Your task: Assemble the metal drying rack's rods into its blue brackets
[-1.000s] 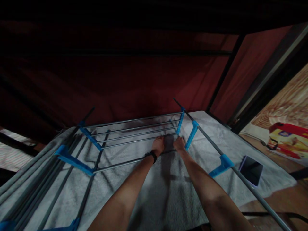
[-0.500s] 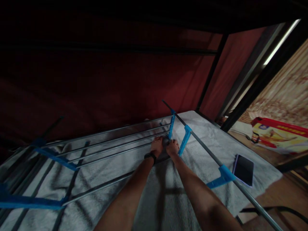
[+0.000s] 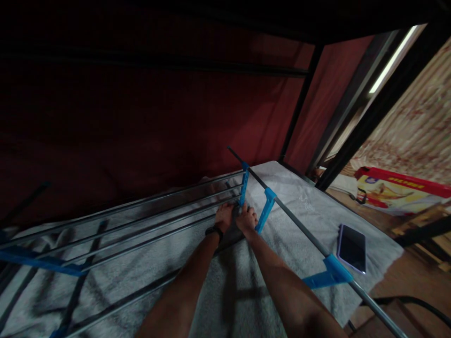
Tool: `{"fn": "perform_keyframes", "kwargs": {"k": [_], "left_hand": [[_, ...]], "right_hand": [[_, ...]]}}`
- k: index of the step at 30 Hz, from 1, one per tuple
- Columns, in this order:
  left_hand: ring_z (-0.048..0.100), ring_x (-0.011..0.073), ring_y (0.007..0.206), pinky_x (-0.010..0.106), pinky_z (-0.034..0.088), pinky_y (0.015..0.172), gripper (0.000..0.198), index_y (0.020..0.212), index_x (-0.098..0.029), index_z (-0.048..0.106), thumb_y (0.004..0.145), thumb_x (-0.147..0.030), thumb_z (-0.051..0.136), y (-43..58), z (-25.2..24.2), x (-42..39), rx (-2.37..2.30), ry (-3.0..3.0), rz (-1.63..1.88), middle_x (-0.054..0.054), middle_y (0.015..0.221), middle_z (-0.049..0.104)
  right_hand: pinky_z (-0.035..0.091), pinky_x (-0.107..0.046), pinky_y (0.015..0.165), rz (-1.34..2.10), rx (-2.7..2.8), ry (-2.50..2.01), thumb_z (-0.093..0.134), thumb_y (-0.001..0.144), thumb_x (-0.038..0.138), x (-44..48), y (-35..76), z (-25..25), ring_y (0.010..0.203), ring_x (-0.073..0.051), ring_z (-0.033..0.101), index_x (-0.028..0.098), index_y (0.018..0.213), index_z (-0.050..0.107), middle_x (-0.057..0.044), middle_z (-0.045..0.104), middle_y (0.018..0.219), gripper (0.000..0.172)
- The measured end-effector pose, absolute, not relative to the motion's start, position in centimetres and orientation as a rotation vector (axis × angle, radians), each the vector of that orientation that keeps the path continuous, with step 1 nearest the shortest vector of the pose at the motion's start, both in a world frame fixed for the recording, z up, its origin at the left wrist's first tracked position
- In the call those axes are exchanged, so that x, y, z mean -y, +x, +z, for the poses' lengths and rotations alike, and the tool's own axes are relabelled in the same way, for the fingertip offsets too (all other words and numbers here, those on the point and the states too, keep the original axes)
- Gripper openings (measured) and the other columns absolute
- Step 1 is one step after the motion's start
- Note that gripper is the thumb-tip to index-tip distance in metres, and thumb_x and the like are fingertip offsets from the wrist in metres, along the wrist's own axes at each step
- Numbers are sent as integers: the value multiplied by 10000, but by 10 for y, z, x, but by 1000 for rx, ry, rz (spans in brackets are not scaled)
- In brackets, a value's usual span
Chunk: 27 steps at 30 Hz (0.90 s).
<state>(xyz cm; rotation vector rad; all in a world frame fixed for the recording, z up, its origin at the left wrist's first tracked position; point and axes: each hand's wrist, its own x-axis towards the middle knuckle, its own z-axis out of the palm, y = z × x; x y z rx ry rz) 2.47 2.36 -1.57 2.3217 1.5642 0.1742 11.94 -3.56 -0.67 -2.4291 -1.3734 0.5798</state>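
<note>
A folding drying rack of grey metal rods (image 3: 158, 206) with blue plastic joints (image 3: 265, 209) lies on a white towel (image 3: 303, 206) spread over a bed. My left hand (image 3: 224, 217), a dark band on its wrist, is curled round a rod near the rack's right end. My right hand (image 3: 246, 219) sits beside it, fingers closed on the same rod close to a blue joint. Both forearms reach forward from the bottom of the view.
A phone (image 3: 351, 248) lies face up on the towel at the right. A long grey side rod (image 3: 310, 244) runs diagonally past it. A dark red curtain (image 3: 141, 117) and black bed posts stand behind. A red and yellow box (image 3: 398, 190) sits at the far right.
The view has swung to the left, and the rack's left part has spread and shifted leftward. Both hands stay together on the rod near the blue joint.
</note>
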Motion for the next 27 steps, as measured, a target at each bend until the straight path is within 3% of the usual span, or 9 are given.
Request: {"fn": "perform_keyframes", "kwargs": {"k": [7, 14, 27], "left_hand": [[646, 248, 1289, 384, 478, 1143, 576, 1486, -247, 650, 995, -30, 442, 23, -14, -26, -1515, 2297, 208, 85, 1471, 671], [651, 280, 1321, 439, 507, 1130, 496, 1534, -359, 613, 1081, -247, 443, 28, -9, -34, -1546, 2188, 161, 38, 1508, 656], [677, 284, 1291, 463, 514, 1137, 523, 1534, -391, 608, 1058, -203, 496, 28, -15, -34, -1559, 2115, 211, 38, 1489, 671]], "right_hand": [[441, -504, 1077, 583, 1373, -2462, 445, 970, 189, 32, 121, -14, 1361, -381, 504, 216, 1694, 312, -210, 451, 1506, 737], [440, -498, 1070, 534, 1342, -2474, 457, 991, 201, 30, 121, -20, 1319, -353, 531, 251, 1679, 356, -177, 498, 1434, 697], [458, -545, 1032, 579, 1342, -2434, 501, 988, 213, 28, 127, -22, 1301, -372, 558, 248, 1662, 400, -204, 532, 1451, 682]]}}
